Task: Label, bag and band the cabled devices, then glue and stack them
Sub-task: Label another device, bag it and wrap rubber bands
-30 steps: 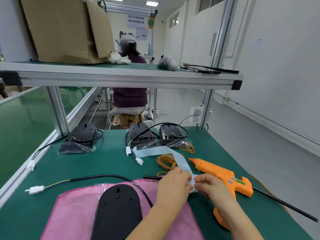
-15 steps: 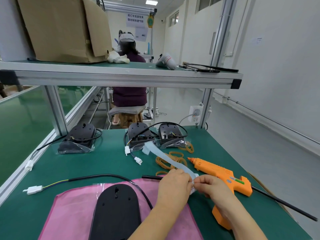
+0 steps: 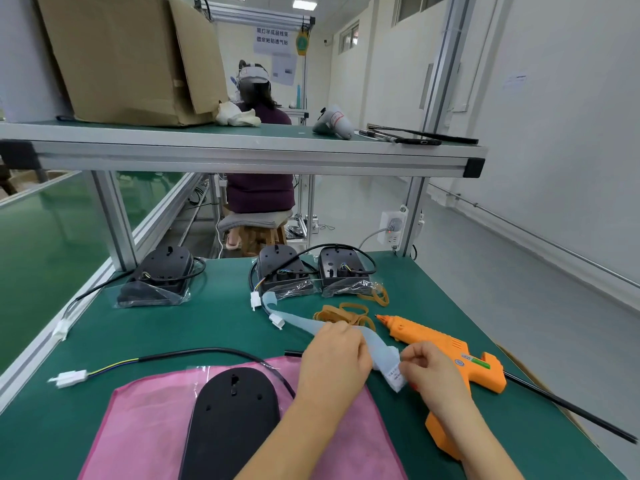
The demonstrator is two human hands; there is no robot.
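A black oval device lies on a pink cloth at the near edge, its black cable running left to a white connector. My left hand holds a pale blue label strip that trails away across the table. My right hand pinches a white label at the strip's near end. Three bagged devices stand at the back: one at the left and two in the middle.
An orange glue gun lies right of my hands, its black cord running off right. Tan rubber bands lie behind it. A shelf with a cardboard box spans overhead. A seated person works beyond the table.
The far end of the label strip has dropped back toward the table. My hands have drawn slightly apart, baring a white label at the strip's near end.
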